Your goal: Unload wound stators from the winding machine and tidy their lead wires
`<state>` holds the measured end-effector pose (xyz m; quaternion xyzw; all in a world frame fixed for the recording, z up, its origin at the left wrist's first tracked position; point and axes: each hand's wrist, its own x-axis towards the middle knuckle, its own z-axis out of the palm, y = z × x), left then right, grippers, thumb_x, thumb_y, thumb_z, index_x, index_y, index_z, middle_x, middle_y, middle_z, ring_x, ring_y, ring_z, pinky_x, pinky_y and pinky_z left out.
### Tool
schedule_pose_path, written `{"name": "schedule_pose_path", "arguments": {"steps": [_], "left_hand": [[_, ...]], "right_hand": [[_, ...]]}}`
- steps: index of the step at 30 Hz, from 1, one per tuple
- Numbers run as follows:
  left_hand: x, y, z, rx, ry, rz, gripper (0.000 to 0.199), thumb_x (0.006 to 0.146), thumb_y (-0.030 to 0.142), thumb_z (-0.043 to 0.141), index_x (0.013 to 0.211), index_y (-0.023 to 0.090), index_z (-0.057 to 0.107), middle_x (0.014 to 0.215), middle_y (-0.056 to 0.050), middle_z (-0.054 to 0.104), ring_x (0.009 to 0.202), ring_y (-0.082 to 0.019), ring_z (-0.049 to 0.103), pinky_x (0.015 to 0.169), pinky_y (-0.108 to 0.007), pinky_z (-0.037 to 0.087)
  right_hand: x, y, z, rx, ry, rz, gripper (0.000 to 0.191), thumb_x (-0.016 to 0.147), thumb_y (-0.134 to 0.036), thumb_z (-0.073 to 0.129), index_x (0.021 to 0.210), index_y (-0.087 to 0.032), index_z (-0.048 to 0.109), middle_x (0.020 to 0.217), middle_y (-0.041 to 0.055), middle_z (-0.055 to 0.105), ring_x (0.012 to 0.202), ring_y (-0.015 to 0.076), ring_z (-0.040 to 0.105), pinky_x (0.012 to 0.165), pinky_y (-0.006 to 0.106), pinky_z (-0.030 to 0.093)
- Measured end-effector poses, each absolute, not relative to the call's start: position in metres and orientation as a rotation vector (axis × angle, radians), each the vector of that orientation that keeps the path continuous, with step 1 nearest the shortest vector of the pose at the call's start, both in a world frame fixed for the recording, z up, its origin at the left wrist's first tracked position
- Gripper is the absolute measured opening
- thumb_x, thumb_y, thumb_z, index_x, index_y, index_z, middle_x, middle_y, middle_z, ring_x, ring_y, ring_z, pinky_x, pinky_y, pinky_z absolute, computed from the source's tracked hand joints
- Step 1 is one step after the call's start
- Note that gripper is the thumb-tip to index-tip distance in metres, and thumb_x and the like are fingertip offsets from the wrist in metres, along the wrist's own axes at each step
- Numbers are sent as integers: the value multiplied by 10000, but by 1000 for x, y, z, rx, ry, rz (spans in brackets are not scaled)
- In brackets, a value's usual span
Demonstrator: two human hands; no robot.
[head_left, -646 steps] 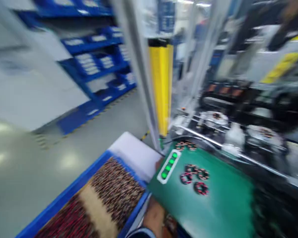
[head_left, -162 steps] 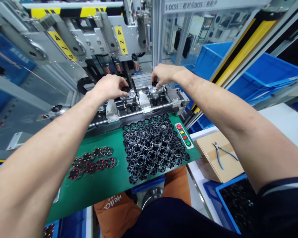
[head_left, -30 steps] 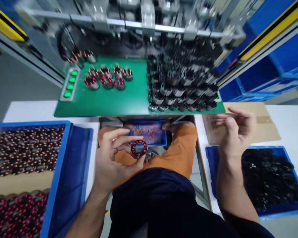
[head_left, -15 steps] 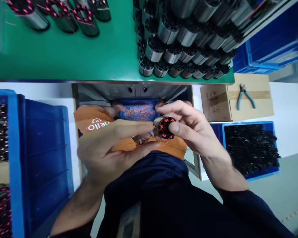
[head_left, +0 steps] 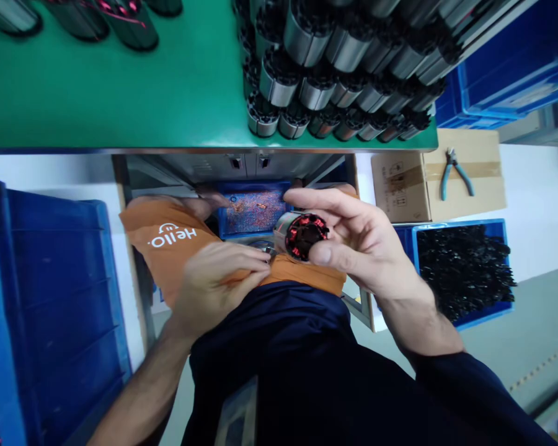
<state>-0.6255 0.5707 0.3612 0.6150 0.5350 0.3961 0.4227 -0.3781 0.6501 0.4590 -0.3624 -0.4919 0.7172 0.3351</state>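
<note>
My right hand holds a motor stator between thumb and fingers, over my lap. The stator is a silvery cylinder with red wire windings around a dark bore, and its open end faces up toward me. Lower and to the left, my left hand is apart from the stator, its thumb and fingers pressed together in a pinch. Whatever is in that pinch, if anything, is too small to make out. A shiny metal thing shows just beyond its fingertips, partly hidden.
Stacked stators fill the right of the green table; wound ones stand at left. Below is a blue tray of scraps. Cutters lie on a cardboard box, near a bin of black parts. Blue crates stand left.
My left hand has moved away from the stator, down toward my lap, and its fingers have closed together. My right hand still holds the stator, now tilted a little more toward me.
</note>
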Motion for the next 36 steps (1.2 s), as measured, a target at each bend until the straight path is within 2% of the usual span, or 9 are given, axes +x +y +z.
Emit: {"name": "schedule_pose_path", "arguments": {"steps": [4, 9, 12, 15, 19, 22, 30, 34, 36], "left_hand": [[-616, 584, 370, 1450, 1279, 1222, 74, 981, 257, 854, 976, 326, 878, 957, 48, 868, 864, -160, 826, 821, -309, 643], [-620, 600, 415, 1283, 1161, 1409, 316, 896, 290, 958, 1196, 343, 874, 1232, 4, 852, 1172, -236, 792, 1058, -414, 626], [-616, 601, 420, 1269, 1198, 1360, 186, 938, 243, 910, 1097, 331, 870, 1224, 9, 840, 1154, -221, 777, 1070, -418, 615], [-608, 597, 404, 1118, 1184, 1244, 14, 984, 303, 865, 989, 302, 853, 1239, -16, 817, 1134, -208, 774, 1046, -389, 624], [-604, 597, 383, 879, 1166, 1139, 204, 953, 445, 896, 878, 263, 847, 1112, -49, 844, 1009, -204, 802, 883, -325, 663], [-608, 605, 391, 865, 1206, 1195, 212, 916, 494, 928, 918, 286, 887, 997, -33, 858, 917, -184, 809, 798, -277, 662], [-622, 615, 437, 1300, 1184, 1086, 15, 963, 343, 898, 969, 340, 884, 1081, 3, 865, 1011, -193, 820, 913, -312, 669], [-621, 610, 415, 1214, 1194, 982, 134, 1024, 414, 817, 973, 293, 842, 1236, -56, 838, 1146, -240, 805, 893, -330, 683], [-621, 611, 400, 1128, 1187, 949, 249, 1043, 486, 784, 948, 256, 799, 1246, -82, 837, 1117, -239, 813, 883, -338, 687]], "right_hand": [[-382, 646, 461, -1025, -1296, 1787, 653, 870, -344, 994, 1444, -249, 694, 1146, 42, 817, 1003, 190, 822, 890, 293, 696], [-392, 643, 456, -1001, -1297, 1785, 642, 835, -353, 1029, 1366, -253, 682, 1114, 34, 809, 996, 182, 822, 900, 287, 695], [-393, 644, 450, -978, -1276, 1794, 635, 846, -331, 1023, 1372, -253, 676, 1132, 34, 814, 1019, 179, 825, 918, 281, 693], [-388, 646, 448, -938, -1252, 1846, 609, 895, -296, 981, 1407, -255, 655, 1136, 32, 822, 1025, 174, 829, 899, 263, 688], [-377, 647, 447, -861, -1202, 1947, 578, 941, -290, 935, 1429, -262, 625, 1149, 23, 829, 1027, 167, 835, 883, 248, 683], [-372, 646, 446, -887, -1218, 1993, 624, 933, -302, 942, 1454, -259, 602, 1148, 26, 824, 994, 161, 830, 858, 239, 678], [-378, 651, 444, -853, -1426, 1935, 689, 895, -132, 943, 1478, -236, 590, 1161, 27, 832, 1026, 137, 819, 916, 233, 665], [-376, 652, 437, -846, -1391, 1942, 665, 931, -233, 926, 1487, -235, 561, 1196, 55, 826, 1090, 177, 827, 936, 278, 680], [-373, 652, 435, -826, -1336, 1979, 663, 954, -278, 905, 1505, -257, 539, 1195, 54, 821, 1072, 185, 829, 913, 295, 689]]}}
